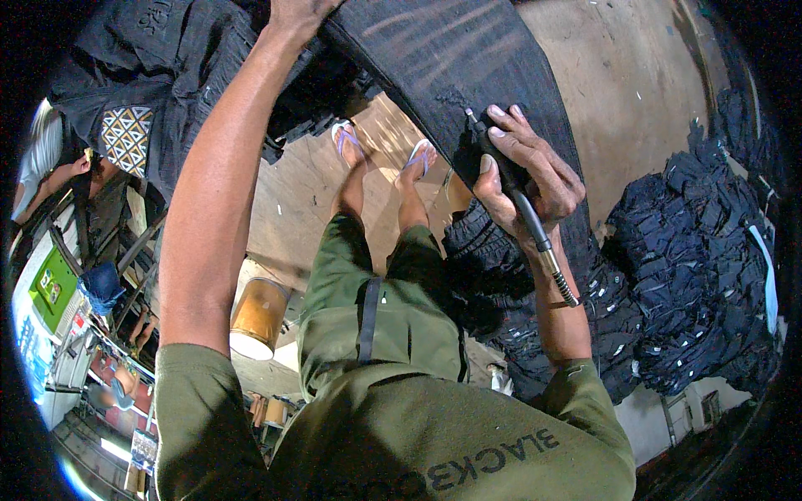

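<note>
A large black tyre [451, 58] stands in front of me, its tread curving from top centre down to the right. My right hand [526, 171] grips a black rotary tool handpiece [501, 159] with a flexible shaft trailing toward my elbow; its tip touches the tyre tread. My left hand [296, 12] reaches up at the top edge and rests on the tyre's upper rim, fingers partly out of view. Below, my feet in blue sandals [384, 146] stand on a concrete floor.
More black tyres [702, 267] are stacked at right and at top left [150, 75]. A yellow-brown bucket [257, 317] stands on the floor by my left leg. Metal racks and another person's arm [58, 175] are at the far left.
</note>
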Demonstrator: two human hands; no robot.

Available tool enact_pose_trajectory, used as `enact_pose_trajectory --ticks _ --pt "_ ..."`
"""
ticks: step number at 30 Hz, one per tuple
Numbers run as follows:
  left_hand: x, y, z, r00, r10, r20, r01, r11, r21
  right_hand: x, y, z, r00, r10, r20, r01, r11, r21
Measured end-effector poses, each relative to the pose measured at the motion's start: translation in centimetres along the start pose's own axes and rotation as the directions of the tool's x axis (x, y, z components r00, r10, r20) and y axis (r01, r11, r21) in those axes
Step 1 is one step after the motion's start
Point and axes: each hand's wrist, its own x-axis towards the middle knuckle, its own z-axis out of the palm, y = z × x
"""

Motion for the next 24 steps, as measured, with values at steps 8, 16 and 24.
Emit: enact_pose_trajectory --ticks 8,16,24 --pt "0.1 -0.6 0.4 0.999 0.042 -0.017 -0.042 0.998 -0.05 -0.3 -0.4 -0.7 0.998 0.062 -0.005 -0.062 0.998 -0.003" --pt "0.0 -0.7 0.4 0.995 0.091 -0.044 -0.089 0.995 0.037 -0.4 -0.6 0.2 0.998 0.004 0.063 -0.004 1.0 0.007" --pt "0.0 -0.4 0.4 0.998 0.048 -0.028 -0.049 0.998 -0.04 -0.1 -0.3 0.9 0.998 0.025 0.059 -0.023 0.999 -0.036"
